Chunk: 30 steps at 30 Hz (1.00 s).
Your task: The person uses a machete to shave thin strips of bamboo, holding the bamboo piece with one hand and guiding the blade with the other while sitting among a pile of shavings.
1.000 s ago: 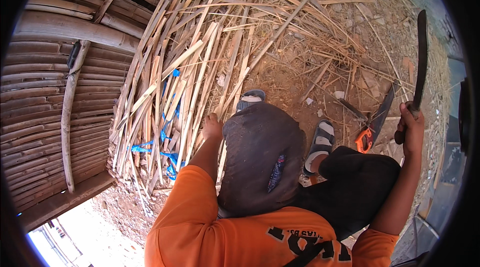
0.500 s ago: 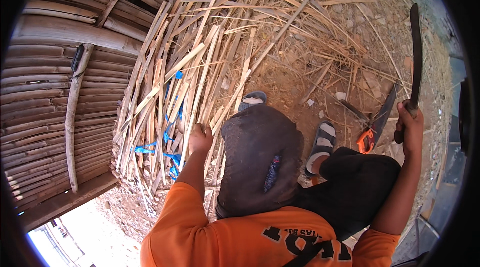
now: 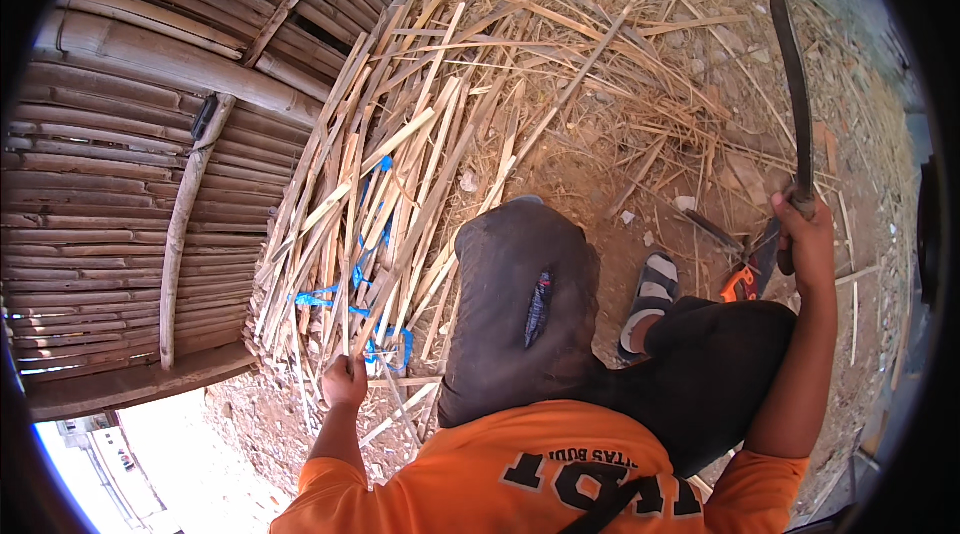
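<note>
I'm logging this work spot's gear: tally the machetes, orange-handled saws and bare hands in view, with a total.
Machetes: 1 (machete, in the right hand)
Orange-handled saws: 1 (saw, on the ground)
Bare hands: 2 (right hand and left hand)
Total: 4
Not counted: the pale strips, which overlap too much.

Machete blade (image 3: 797, 84) was matt, dark metal. Split bamboo strips (image 3: 400, 137) looked dry, rough. Blue ribbon (image 3: 315, 298) seemed thin plastic; saw handle (image 3: 738, 284), smooth orange plastic.
</note>
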### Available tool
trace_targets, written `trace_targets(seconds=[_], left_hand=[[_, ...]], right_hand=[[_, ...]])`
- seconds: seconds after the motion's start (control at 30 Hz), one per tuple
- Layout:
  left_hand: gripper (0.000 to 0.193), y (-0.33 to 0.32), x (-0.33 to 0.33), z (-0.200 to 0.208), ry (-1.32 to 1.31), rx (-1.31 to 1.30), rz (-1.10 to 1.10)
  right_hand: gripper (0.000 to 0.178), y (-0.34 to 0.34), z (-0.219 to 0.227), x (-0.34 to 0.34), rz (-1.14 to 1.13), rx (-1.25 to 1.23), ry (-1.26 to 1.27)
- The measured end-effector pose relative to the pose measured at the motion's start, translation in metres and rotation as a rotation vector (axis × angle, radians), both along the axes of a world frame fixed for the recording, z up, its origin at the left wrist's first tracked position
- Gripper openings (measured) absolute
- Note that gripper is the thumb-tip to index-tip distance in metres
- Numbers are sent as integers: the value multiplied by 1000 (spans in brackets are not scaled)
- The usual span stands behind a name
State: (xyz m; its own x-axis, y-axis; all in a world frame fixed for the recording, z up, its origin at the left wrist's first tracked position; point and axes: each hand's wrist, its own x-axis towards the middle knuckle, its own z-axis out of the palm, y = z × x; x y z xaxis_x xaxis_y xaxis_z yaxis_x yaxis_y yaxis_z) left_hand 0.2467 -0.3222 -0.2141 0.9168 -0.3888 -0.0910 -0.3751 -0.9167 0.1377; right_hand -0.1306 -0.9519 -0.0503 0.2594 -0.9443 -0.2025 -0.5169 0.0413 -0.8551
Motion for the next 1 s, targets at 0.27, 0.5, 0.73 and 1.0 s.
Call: trace_targets(seconds=[0.27, 0.5, 0.73, 1.0], left_hand=[[39, 18, -32, 49, -219, -313, -65], [38, -53, -39, 101, -227, -399, -211], [39, -90, -72, 128, -185, -528, -390], [47, -70, -96, 105, -134, -530, -439]], right_hand=[[26, 12, 6, -10, 56, -168, 44], [36, 49, 37, 9, 223, -376, -82], [35, 73, 50, 16, 538, -580, -6], [34, 84, 42, 21, 693, -899, 70]])
